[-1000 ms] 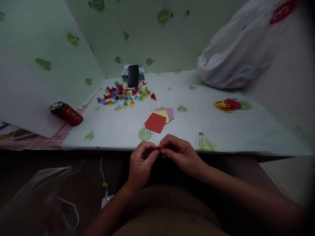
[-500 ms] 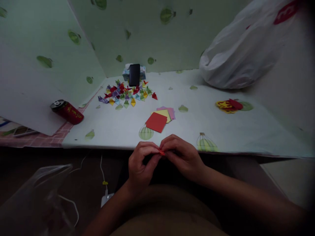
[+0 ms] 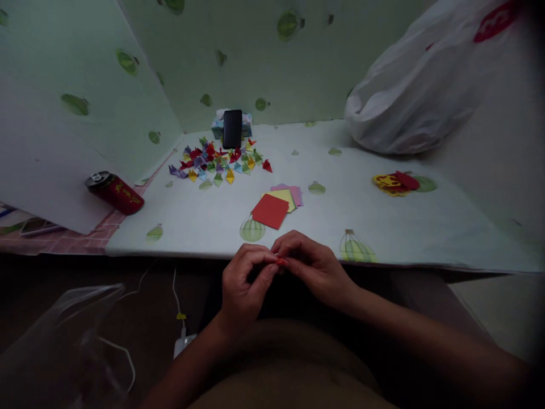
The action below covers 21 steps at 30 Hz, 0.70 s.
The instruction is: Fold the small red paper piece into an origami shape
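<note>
Cranes [image 3: 219, 168] crowd before a phone [image 3: 232, 129] and tissue box [image 3: 247, 127]; can [image 3: 118, 195] at left, bag [image 3: 409, 99] at right, contents unclear. Left hand [image 3: 246, 284] and right hand [image 3: 318, 271] pinch red paper [image 3: 281, 261] by the worktop [image 3: 315, 221] edge.

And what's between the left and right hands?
The head view shows a small red paper piece there, held by both the left hand and the right hand.

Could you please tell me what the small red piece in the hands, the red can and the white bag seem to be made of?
Red piece: probably paper, coloured like the red square sheet; too hidden to judge its finish.
Red can: likely thin metal, printed, with a silvery top.
White bag: seemingly thin plastic film, slightly glossy, softly creased.
</note>
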{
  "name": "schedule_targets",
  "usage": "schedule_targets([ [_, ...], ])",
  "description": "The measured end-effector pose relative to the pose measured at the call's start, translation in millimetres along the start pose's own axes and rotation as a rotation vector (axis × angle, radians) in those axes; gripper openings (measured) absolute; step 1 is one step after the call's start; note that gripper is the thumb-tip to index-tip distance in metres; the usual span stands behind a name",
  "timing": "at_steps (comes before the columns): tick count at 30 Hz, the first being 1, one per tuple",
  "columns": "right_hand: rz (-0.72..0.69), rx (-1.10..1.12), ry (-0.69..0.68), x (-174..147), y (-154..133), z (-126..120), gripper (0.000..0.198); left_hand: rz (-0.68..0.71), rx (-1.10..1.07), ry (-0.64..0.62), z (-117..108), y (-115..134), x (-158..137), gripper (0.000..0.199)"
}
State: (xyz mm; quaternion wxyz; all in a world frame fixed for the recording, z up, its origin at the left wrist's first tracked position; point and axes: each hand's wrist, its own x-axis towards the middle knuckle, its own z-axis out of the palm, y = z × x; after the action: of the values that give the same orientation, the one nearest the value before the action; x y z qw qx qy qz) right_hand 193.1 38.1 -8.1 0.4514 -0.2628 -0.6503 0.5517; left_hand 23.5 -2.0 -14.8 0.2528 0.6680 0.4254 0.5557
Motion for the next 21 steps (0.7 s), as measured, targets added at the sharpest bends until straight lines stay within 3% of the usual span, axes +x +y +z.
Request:
schedule_targets([
  [5, 0.088, 0.176, -0.038, 3, 3, -1, 0.007, -0.012, 0.031, 0.006, 1, 1, 1, 0.012],
  [11, 0.177, 0.278, 0.019, 0, 8, 3, 0.010, 0.164, 0.315, 0.063, 6, 3, 5, 0.009],
  [15, 0.191, 0.187, 0.096, 0, 6, 4, 0.012, 0.259, 0.478, 0.116, 9, 1, 6, 0.007],
  [21, 0.171, 0.007, 0.075, 0, 4, 2, 0.006, 0.241, 0.513, 0.090, 12, -1, 4, 0.006],
])
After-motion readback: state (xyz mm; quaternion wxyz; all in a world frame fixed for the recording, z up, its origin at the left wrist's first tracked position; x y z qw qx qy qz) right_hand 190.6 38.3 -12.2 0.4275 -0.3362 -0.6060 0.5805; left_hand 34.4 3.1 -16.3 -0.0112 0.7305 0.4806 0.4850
